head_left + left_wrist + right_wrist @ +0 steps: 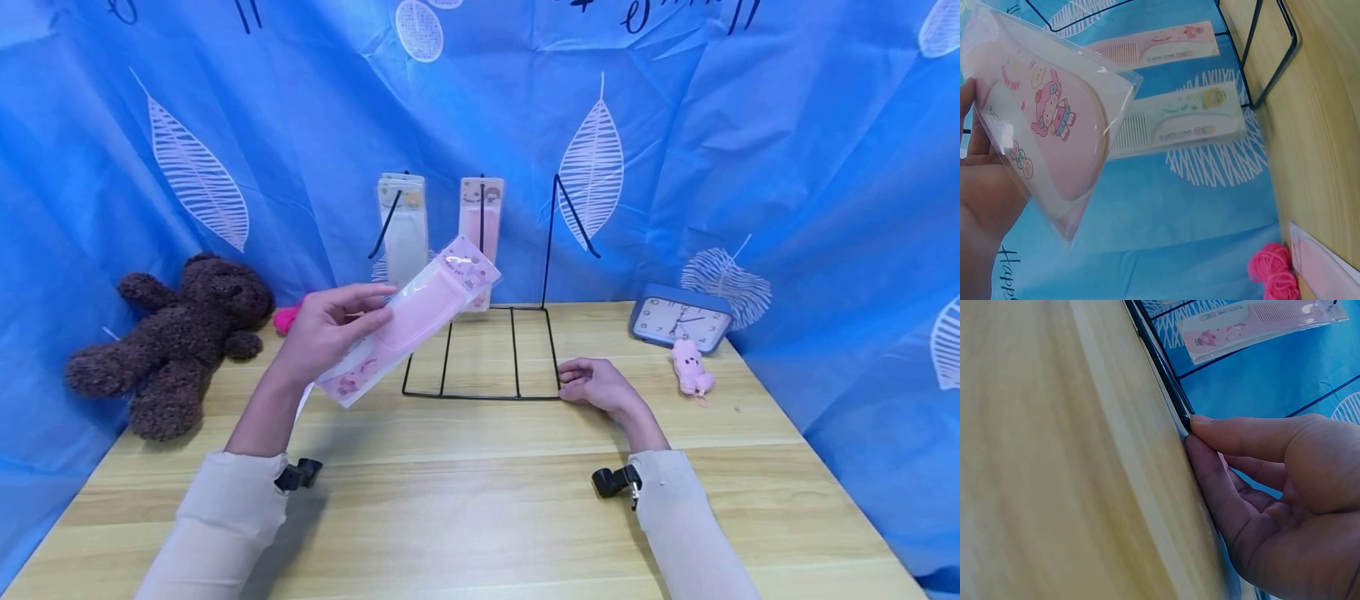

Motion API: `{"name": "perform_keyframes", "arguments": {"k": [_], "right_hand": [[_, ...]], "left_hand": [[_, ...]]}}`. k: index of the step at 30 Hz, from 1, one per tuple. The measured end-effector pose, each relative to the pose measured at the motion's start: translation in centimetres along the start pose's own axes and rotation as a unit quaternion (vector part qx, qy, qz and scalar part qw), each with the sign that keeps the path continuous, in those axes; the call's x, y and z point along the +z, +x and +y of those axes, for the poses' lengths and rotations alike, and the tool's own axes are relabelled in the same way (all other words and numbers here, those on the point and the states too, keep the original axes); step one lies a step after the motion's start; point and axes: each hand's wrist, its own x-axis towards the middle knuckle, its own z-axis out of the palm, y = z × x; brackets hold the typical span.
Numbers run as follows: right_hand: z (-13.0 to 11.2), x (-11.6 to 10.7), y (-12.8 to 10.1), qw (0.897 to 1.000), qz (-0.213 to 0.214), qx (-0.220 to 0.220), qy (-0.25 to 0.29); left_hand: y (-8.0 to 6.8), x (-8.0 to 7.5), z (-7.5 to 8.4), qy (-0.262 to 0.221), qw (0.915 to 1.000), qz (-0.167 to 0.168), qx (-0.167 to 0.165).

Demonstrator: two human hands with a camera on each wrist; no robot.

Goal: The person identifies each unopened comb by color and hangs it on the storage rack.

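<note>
My left hand (330,329) holds a pink comb in a clear plastic pack (423,308), thumb on its near face, tilted up to the right before the rack. In the left wrist view the pack (1075,156) shows a cartoon girl print. My right hand (600,387) pinches the front right corner of a black wire display rack (480,397) between thumb and forefinger, as the right wrist view shows. Pale green comb packs (406,242) hang on the rack's left hook. From the middle hook hangs a pink comb pack (492,218), partly covered by the held one.
A brown teddy bear (191,329) lies at the left, with bright pink yarn (285,320) beside it. To the right stand a blue clock (660,312) and a small pink plush (690,367). Another pink pack (1322,265) lies on the table. A blue curtain (315,150) hangs behind.
</note>
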Motion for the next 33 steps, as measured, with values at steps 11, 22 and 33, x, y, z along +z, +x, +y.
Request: {"name": "perform_keyframes", "arguments": {"k": [11, 22, 33], "right_hand": [[0.1, 0.0, 0.1, 1.000, -0.005, -0.005, 0.003], [0.1, 0.0, 0.1, 1.000, -0.001, -0.008, -0.004], [0.0, 0.0, 0.1, 1.000, -0.002, -0.008, -0.001]], "left_hand": [[0.4, 0.8, -0.2, 0.017, 0.9992, 0.004, -0.035], [1.1, 3.4, -1.1, 0.019, 0.9979, 0.061, -0.007], [2.8, 6.2, -1.9, 0.014, 0.9937, 0.102, -0.043]]}}
